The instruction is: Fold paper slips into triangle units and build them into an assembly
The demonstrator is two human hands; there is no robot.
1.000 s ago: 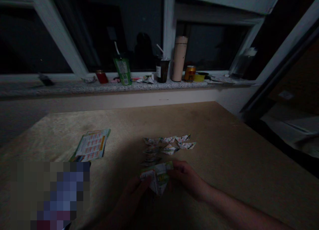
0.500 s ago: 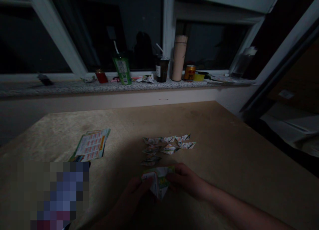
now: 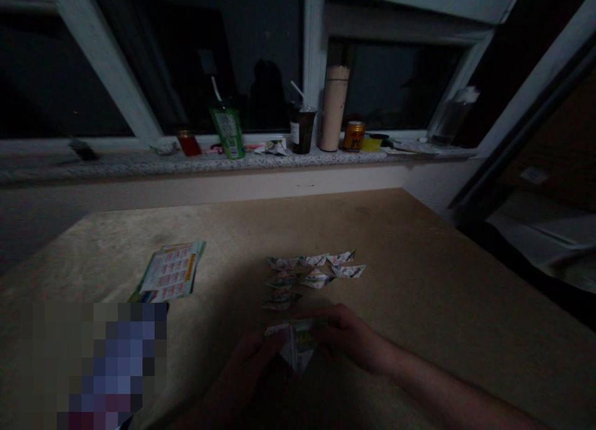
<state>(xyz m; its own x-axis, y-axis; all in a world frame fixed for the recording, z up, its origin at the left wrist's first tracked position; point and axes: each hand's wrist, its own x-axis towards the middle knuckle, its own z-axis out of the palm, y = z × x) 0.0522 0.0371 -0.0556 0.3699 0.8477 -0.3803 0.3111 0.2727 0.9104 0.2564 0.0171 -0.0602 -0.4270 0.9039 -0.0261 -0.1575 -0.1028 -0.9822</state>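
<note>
The left hand (image 3: pixel 255 353) and the right hand (image 3: pixel 350 338) pinch the folded paper (image 3: pixel 296 354) between closed fingers (image 3: pixel 331 334); paper boats (image 3: pixel 316 279) lie about twelve o'clock from it.

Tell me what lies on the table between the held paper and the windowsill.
In the head view, a cluster of small boat-shaped papers lies between the held paper and the windowsill, closer to the held paper.

Hands (image 3: pixel 347 334) partly hidden, bluish object (image 3: pixel 123 355) pixelated

Left hand (image 3: pixel 252 354), right hand (image 3: pixel 347 335), both pinched
</note>
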